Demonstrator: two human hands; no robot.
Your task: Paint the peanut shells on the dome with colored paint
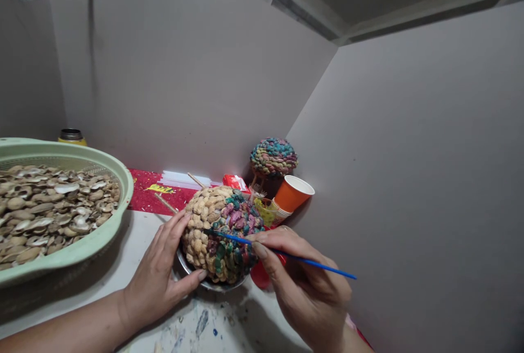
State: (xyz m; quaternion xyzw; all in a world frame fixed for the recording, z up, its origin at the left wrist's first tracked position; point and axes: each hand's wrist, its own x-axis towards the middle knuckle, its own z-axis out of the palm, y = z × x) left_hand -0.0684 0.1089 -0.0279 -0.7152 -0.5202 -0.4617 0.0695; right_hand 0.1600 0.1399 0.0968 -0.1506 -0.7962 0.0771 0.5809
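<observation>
A rounded form covered in peanut shells [204, 205] rests in a metal bowl [223, 288]. Its left side is bare tan shell, while the right side carries green, purple and blue paint. Two thin sticks [166, 202] jut out at its upper left. My left hand [158, 265] grips its left side, thumb low and fingers higher up. Pinched in my right hand [303, 282] is a blue-handled paintbrush [286, 255], whose dark tip touches the shells near the border between bare and painted. Behind my right hand a red container [262, 275] is partly hidden.
A pale green basket [123, 200] of peanut shells stands at left. At the back are a painted shell-covered piece [273, 156], an orange paper cup [291, 195] tilted over, white sticks [184, 179] and a red-and-white box [235, 181]. Grey panels rise behind and at right.
</observation>
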